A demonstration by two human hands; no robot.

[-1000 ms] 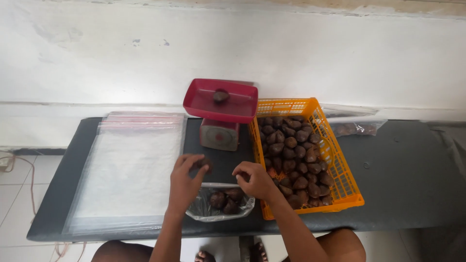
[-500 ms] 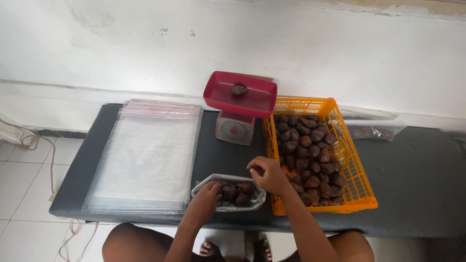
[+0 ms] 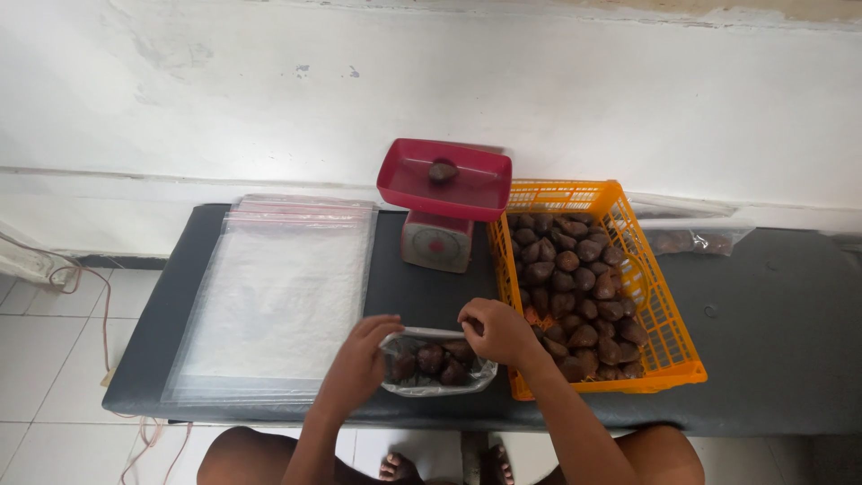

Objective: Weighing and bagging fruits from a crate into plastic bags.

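Clear bag (image 3: 437,364) of brown fruit sits lower centre, its mouth pinched by left hand (image 3: 359,364) and right hand (image 3: 499,330) (orange basket (image 3: 669,337) just right).

Open clear bag (image 3: 437,364) of brown fruit

Two hands show: left hand (image 3: 357,359) and right hand (image 3: 499,330). One small bag (image 3: 436,362) holds about five fruits. One scale (image 3: 439,212) carries one fruit (image 3: 441,171). One orange basket (image 3: 676,332) holds dozens. One stack of bags (image 3: 283,292) lies flat.
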